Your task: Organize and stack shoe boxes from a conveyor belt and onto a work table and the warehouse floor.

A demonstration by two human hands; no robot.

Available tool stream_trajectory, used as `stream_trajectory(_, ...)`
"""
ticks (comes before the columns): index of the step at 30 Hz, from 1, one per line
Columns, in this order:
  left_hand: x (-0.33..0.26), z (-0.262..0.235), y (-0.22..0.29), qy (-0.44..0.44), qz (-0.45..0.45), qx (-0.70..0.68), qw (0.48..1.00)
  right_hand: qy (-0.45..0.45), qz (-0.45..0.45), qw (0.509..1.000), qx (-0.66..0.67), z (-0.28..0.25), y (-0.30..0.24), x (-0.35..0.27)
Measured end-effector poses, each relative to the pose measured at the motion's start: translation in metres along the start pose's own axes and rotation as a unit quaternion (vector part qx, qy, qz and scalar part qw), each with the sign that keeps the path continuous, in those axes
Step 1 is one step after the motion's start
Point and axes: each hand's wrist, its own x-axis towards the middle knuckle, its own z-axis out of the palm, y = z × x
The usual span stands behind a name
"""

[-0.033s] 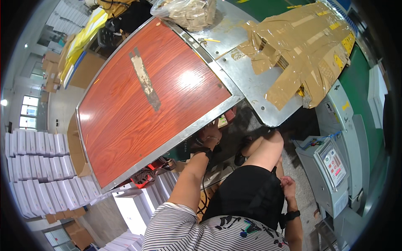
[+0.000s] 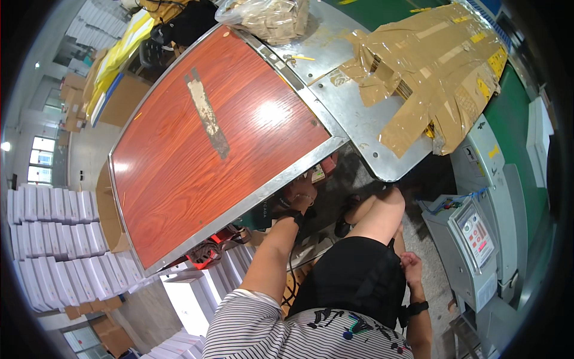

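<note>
My left hand (image 2: 301, 190) reaches in under the near edge of the table (image 2: 173, 143), which has a red-brown wood-grain top and a metal rim. Its fingers are mostly hidden by that edge and the shadow. Close to them are a small pale-and-green labelled item (image 2: 317, 174) and a red object (image 2: 329, 163); I cannot tell whether the hand touches either. A dark green box (image 2: 260, 214) lies beside the left wrist. My right hand (image 2: 411, 267) hangs by my thigh next to the black shorts, fingers curled, with nothing visible in them.
Taped brown cardboard (image 2: 442, 78) covers part of the metal surface beyond the table, near a green conveyor belt (image 2: 513, 107). A grey control box (image 2: 463, 239) stands at right. White boxes (image 2: 57, 245) are stacked at left. A red-and-black tool (image 2: 205, 254) sits under the table edge.
A white box on the conveyor at the far right has shifted slightly. My hands look the same.
</note>
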Motion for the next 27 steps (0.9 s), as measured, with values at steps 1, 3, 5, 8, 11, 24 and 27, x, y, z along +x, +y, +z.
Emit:
stream_trajectory(1,0.0,0.0,0.0,0.05,0.011,0.024,0.998,-0.002,-0.002,1.0,-0.005,0.001,0.0,0.0)
stream_trajectory(3,0.001,-0.001,-0.002,0.1,0.02,0.048,0.994,-0.007,-0.001,1.0,-0.008,0.002,0.0,0.001)
stream_trajectory(5,0.005,-0.007,0.005,0.055,0.007,0.046,0.997,-0.002,0.002,1.0,-0.01,0.002,-0.003,0.0)
stream_trajectory(8,0.004,-0.01,0.01,0.057,-0.002,0.033,0.998,0.004,0.018,1.0,-0.02,0.002,-0.006,-0.001)
stream_trajectory(11,0.003,-0.001,-0.003,0.118,0.03,0.018,0.992,0.001,0.014,1.0,-0.019,0.004,-0.007,0.0)
stream_trajectory(24,-0.027,0.034,-0.024,0.19,0.018,-0.021,0.981,-0.011,-0.005,1.0,-0.022,0.0,0.001,0.005)
stream_trajectory(27,-0.021,0.037,-0.025,0.054,-0.021,-0.086,0.995,-0.014,-0.006,1.0,-0.01,0.001,0.0,0.005)
